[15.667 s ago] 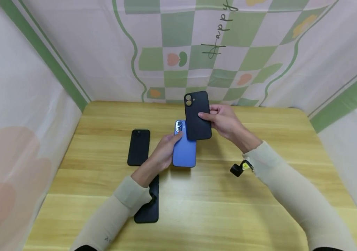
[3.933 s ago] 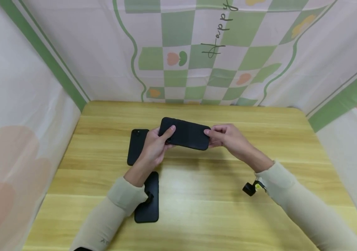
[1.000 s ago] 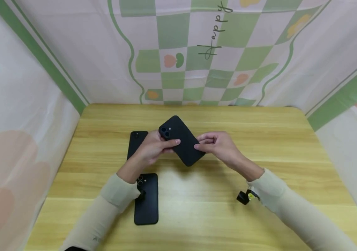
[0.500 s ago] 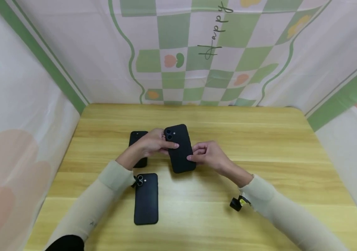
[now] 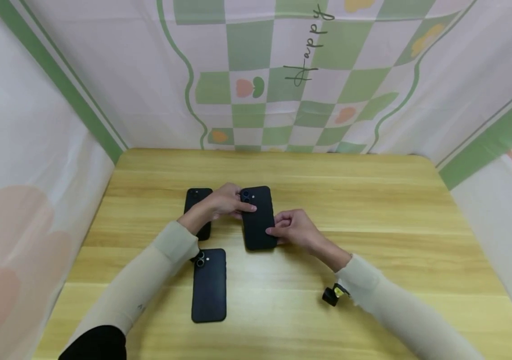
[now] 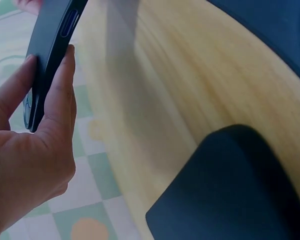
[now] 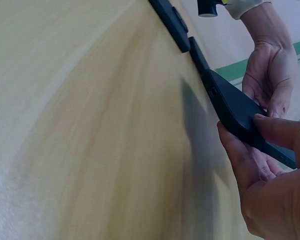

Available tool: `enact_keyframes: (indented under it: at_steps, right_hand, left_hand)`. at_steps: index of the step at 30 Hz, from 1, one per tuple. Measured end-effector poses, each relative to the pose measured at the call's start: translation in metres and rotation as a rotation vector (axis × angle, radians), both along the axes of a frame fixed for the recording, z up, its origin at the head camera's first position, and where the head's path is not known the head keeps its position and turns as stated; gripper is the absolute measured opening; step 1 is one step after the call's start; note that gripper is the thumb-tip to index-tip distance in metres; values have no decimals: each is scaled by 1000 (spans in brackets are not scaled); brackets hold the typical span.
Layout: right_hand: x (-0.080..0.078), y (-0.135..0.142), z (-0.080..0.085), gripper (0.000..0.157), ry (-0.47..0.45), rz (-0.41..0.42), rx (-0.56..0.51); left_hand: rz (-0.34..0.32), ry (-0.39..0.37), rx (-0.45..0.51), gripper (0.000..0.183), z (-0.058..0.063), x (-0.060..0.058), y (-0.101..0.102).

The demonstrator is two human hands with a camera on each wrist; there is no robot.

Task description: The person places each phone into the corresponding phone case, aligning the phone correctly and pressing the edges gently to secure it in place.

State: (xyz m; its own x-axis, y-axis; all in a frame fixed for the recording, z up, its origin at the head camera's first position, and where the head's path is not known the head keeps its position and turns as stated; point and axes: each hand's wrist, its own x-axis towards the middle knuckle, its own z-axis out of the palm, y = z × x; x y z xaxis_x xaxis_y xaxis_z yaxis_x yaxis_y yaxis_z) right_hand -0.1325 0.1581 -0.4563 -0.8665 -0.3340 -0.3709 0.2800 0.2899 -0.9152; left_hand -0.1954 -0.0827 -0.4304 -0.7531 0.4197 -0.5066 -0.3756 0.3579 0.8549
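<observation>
A phone in a black case [image 5: 259, 227] is held by both hands over the middle of the table, back up, camera lenses at its far left corner. My left hand [image 5: 227, 201] pinches its left edge near the lenses, thumb on the back. At the lower right edge my right hand [image 5: 296, 229] pinches it between thumb and fingers. In the left wrist view, a slot in the case rim shows a side of the phone [image 6: 52, 42]. The right wrist view has the cased phone [image 7: 235, 107] raised off the wood, its shadow below. Its screen is hidden.
Two more black phones or cased phones lie on the wooden table [image 5: 373, 200]: one at the back left [image 5: 199, 195], partly under my left wrist, and one nearer [image 5: 209, 292]. A patterned cloth [image 5: 251, 45] hangs behind the table's far edge. A wrist camera [image 5: 330, 296] hangs below my right cuff.
Earlier the blue phone and black case were in separate hands; now the case is around the phone. Over the last second, both hands turned it more upright and lowered it towards me.
</observation>
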Motion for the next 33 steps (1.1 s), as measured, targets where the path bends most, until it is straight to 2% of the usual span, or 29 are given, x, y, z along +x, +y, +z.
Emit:
enact_keyframes:
  at_steps: [4, 15, 22, 28, 33]
  right_hand:
    - [-1, 0, -6, 22, 24, 4, 44]
    - [-1, -2, -10, 21, 83, -10, 189]
    - [0, -6, -7, 25, 123, -14, 289]
    - [1, -6, -7, 25, 203, 20, 366]
    - [1, -7, -8, 26, 267, 41, 418]
  left_hand:
    - [-6, -12, -22, 32, -6, -2, 4]
    - [-12, -11, -110, 26, -11, -8, 12]
    - [-18, -4, -146, 24, -12, -10, 12]
    - [-49, 58, -174, 31, -13, -8, 14]
    - [-47, 119, -194, 38, -16, -4, 14]
